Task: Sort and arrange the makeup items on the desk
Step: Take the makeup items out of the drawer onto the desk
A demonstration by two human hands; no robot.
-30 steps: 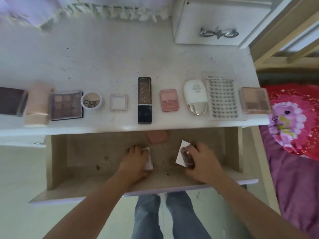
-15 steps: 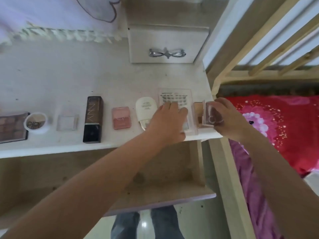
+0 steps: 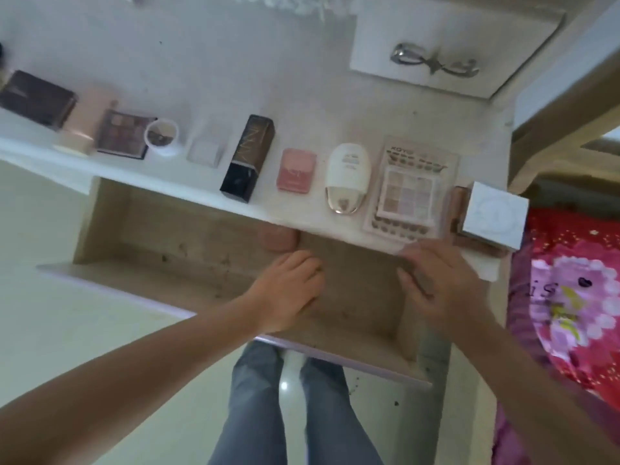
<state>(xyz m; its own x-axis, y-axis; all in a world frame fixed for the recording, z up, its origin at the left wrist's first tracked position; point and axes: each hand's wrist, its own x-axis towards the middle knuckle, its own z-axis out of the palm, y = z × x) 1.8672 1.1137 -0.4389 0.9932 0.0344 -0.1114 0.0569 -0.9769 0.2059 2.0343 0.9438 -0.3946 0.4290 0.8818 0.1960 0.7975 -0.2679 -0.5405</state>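
A row of makeup lies along the white desk's (image 3: 268,78) front edge: a dark palette (image 3: 33,99), a pink tube (image 3: 80,129), an eyeshadow palette (image 3: 124,134), a round pot (image 3: 161,135), a clear square case (image 3: 206,149), a dark tall box (image 3: 248,157), a pink compact (image 3: 296,169) and a white-and-gold bottle (image 3: 347,177). A small pastel palette (image 3: 407,193) rests on the lash tray (image 3: 419,156). A white square box (image 3: 493,214) sits on a brown palette (image 3: 458,203). My left hand (image 3: 292,286) and my right hand (image 3: 443,280) hover empty over the open drawer (image 3: 161,223), near a pink item (image 3: 278,238).
A small white drawer unit with a silver bow handle (image 3: 436,62) stands at the back right of the desk. A red and pink floral bedcover (image 3: 570,297) lies to the right. My legs in jeans (image 3: 285,414) are below the drawer front.
Both hands came back from the desk's right end down to the drawer. The pastel palette now lies on the lash tray and the white box on the brown palette.
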